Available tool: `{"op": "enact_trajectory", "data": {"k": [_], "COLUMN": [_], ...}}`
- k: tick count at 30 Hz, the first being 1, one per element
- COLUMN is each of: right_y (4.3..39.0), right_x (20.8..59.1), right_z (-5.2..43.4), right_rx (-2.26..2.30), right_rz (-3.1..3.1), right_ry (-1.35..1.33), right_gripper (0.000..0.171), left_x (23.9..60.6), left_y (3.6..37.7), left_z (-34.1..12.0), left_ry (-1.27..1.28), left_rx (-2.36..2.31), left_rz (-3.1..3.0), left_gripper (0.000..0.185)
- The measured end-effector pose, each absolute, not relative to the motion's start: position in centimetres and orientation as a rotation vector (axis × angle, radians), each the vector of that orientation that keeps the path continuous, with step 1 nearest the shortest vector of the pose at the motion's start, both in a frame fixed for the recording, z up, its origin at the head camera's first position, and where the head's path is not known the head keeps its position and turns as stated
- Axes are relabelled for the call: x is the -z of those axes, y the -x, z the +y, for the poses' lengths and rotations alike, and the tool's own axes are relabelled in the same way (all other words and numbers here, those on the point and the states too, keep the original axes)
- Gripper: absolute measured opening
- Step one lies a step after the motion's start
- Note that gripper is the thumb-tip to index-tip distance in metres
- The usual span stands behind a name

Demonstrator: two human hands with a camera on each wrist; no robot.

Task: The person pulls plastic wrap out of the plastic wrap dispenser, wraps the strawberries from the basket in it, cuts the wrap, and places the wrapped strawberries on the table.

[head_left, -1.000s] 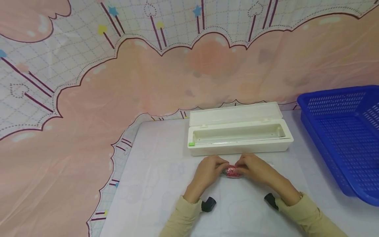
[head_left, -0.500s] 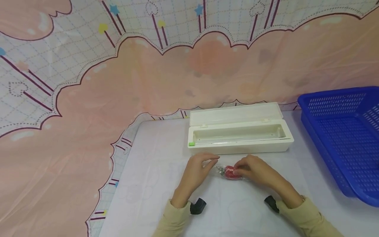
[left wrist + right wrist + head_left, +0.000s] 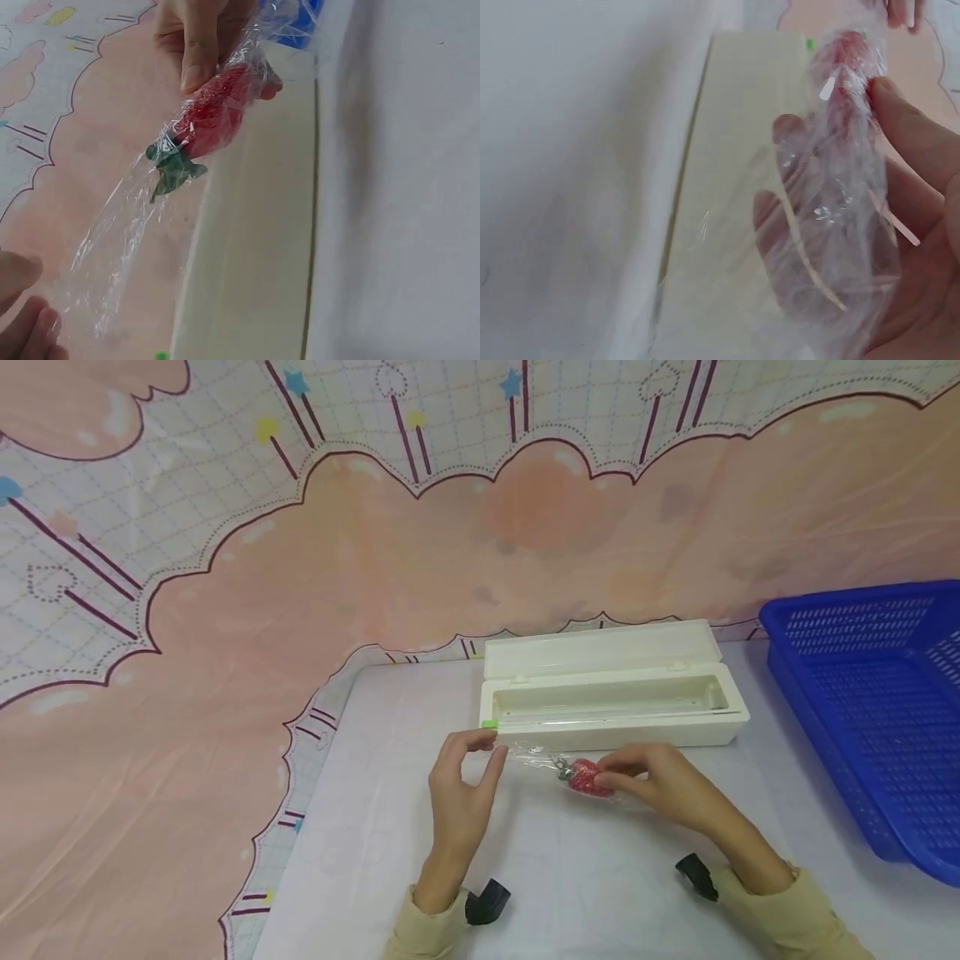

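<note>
The left hand point(image 3: 459, 797) has moved leftward, pinching clear film point(image 3: 530, 755); the right hand point(image 3: 663, 785) holds a strawberry point(image 3: 583, 778).

Legible text, labels, brands, numbers: none, in head view or either wrist view. White box point(image 3: 637, 732): no readable lettering; small green tab point(image 3: 490, 724) likewise. Blue basket point(image 3: 862, 628): same. Clear wrap point(image 3: 124, 255) and red item point(image 3: 217, 112) inside: same. Backdrop cloth point(image 3: 375, 568): pictorial print only, including blue stars point(image 3: 512, 383), dotted outlines; no characters made out.
</note>
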State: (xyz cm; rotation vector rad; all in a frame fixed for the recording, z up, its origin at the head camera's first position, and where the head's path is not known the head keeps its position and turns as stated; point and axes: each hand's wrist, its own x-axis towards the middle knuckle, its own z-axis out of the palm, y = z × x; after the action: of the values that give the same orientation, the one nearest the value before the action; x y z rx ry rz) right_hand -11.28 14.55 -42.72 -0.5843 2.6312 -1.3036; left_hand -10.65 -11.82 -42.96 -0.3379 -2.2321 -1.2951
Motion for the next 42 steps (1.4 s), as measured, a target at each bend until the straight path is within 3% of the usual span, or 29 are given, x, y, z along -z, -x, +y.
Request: {"op": "enact_trajectory", "data": {"k": [11,24,33,42], "right_y": [11.1,10.8,10.5,10.6], "right_x": [42.2,41.8,42.0,41.5], "right_z": [13.9,12.8,12.1,12.9], "right_rx": [1.538,1.726,1.859,1.716], "right_rz": [2.688,2.647,2.495,2.585], "right_ry": [0.444,0.270,0.358,0.381], "right_gripper": [0.018,0.026,0.023,0.022], "left_x": [42.3,42.6,42.8,42.9], "left_y": [10.5,10.4,10.7,11.1], "left_z": [-11.3,-7.9,-6.6,-6.7], "left_ry": [0.167,0.221,0.298,0.432], "left_rx": [1.614,2.081,2.159,2.234], "left_rz": [-2.202,-2.272,-2.249,-2.279], "left_gripper": [0.043,0.038,0.033,0.028]}}
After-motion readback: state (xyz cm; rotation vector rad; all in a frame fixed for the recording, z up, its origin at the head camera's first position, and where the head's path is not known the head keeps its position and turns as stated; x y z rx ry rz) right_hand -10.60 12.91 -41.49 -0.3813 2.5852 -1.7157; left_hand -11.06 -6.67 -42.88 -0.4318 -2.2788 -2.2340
